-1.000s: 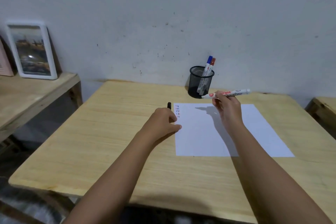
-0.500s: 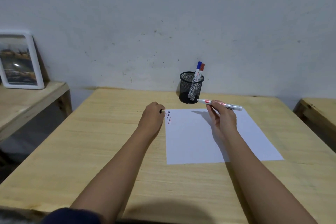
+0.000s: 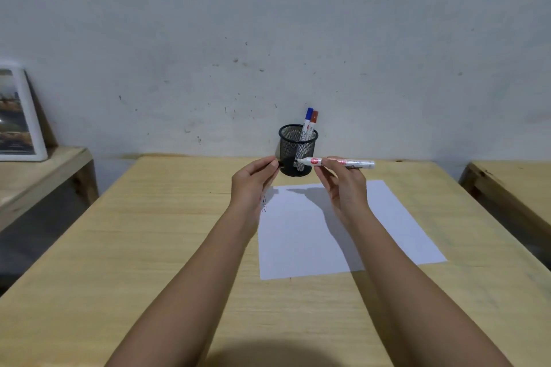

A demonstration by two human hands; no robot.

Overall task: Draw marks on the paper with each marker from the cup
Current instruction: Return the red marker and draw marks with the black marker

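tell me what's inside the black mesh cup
A blue-capped white marker and a red-capped white marker stand in the black wire-mesh cup, leaning toward its right rim. The cup's floor is hidden by the mesh wall, so anything small there cannot be seen.

Dim, soft light; wide-angle edge bending.

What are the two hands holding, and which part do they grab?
Right hand pinches the marker around its barrel; left hand pinches the black cap by one end.
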